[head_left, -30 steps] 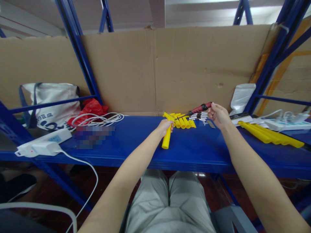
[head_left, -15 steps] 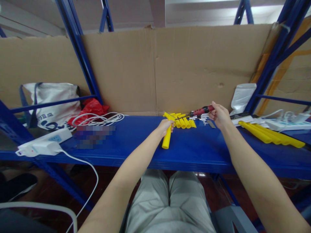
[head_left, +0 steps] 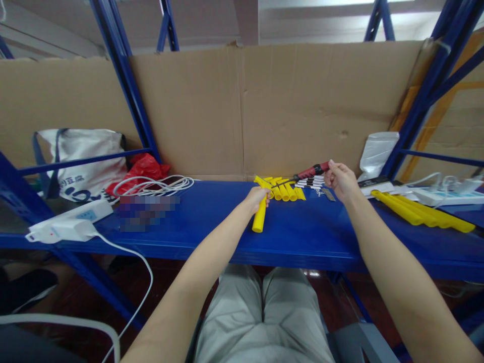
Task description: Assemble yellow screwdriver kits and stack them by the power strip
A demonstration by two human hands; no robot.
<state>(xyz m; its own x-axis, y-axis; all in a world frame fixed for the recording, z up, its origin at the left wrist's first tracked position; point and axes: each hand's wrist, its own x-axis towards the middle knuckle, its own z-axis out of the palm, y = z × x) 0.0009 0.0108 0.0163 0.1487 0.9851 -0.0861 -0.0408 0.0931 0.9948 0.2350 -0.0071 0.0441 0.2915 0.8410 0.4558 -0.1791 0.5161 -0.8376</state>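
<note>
My left hand (head_left: 259, 198) is closed round a yellow tube (head_left: 259, 220), whose open end points toward me. In my right hand (head_left: 340, 179) the end of a screwdriver (head_left: 310, 172) with a red and black handle is pinched between the fingers. Its thin shaft slants down left to the far part of the tube, beside my left hand; the exact contact of the tip is too small to make out. Several yellow tubes (head_left: 285, 191) lie side by side just right of my left hand. Below the screwdriver rest small white-and-black pieces (head_left: 312, 182) and a flat metal piece (head_left: 329, 194).
More yellow tubes (head_left: 419, 212) lie at right on the blue shelf (head_left: 212, 217), before a white power strip (head_left: 449, 195). On the left are another power strip (head_left: 71, 222), a coiled white cable (head_left: 162, 185), a red bag (head_left: 145, 169) and a cloth bag (head_left: 83, 161). Cardboard (head_left: 295, 106) stands behind.
The screwdriver handle and my right fingers have shifted very slightly. My left hand and the yellow tube stay in place.
</note>
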